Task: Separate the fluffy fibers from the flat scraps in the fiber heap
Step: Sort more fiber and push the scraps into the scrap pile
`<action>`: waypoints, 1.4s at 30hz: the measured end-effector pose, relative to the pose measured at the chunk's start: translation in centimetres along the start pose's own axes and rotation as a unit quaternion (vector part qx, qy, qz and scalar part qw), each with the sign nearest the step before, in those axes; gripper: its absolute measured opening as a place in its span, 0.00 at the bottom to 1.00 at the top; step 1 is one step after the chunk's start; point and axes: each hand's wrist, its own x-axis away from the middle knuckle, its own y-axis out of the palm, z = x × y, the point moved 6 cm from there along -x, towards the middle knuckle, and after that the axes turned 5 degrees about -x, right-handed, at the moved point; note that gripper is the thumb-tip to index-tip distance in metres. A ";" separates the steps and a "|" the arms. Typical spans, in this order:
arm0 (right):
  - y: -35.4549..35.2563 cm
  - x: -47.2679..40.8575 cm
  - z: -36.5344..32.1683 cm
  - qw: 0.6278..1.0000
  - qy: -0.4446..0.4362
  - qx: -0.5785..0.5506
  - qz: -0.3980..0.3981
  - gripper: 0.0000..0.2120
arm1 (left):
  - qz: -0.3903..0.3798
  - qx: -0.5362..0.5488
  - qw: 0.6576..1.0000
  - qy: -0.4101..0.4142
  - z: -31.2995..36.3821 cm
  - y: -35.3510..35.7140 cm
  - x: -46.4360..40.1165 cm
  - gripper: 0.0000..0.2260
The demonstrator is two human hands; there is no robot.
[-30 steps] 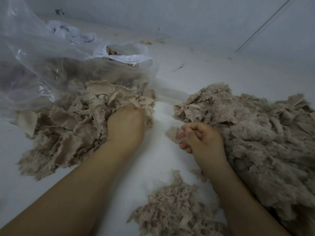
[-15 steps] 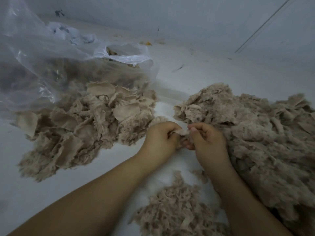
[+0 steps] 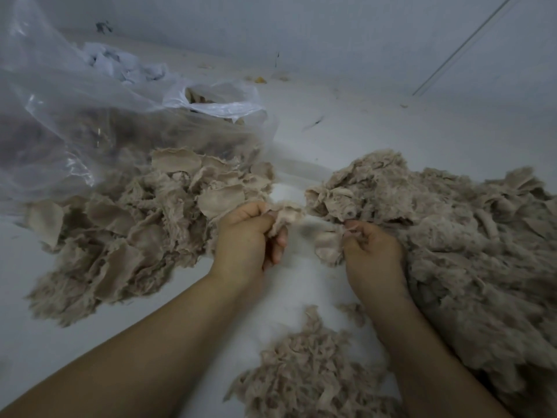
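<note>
Hands joined 0.5 s ago, now apart: left hand (image 3: 250, 236) grips a fluffy tuft (image 3: 284, 217), right hand (image 3: 372, 251) pinches a flat scrap (image 3: 328, 247), prob. torn free. Fiber heap (image 3: 452, 236) lies right, cut off by frame edge.

Plastic bag (image 3: 90, 116) behind left heap (image 3: 126, 236); bigger heap (image 3: 467, 251) lies right.

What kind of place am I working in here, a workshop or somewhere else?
Probably an informal hand-sorting spot on a bare pale floor against a plain wall, not an equipped workshop: beige fiber heaps lie loose on it, beside a clear plastic bag holding more material.
</note>
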 end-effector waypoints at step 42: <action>1.1 1.7 -2.8 0.985 -0.040 -0.112 -0.122 0.20 | -0.078 -0.094 0.992 -0.023 -1.0 1.8 0.2 0.22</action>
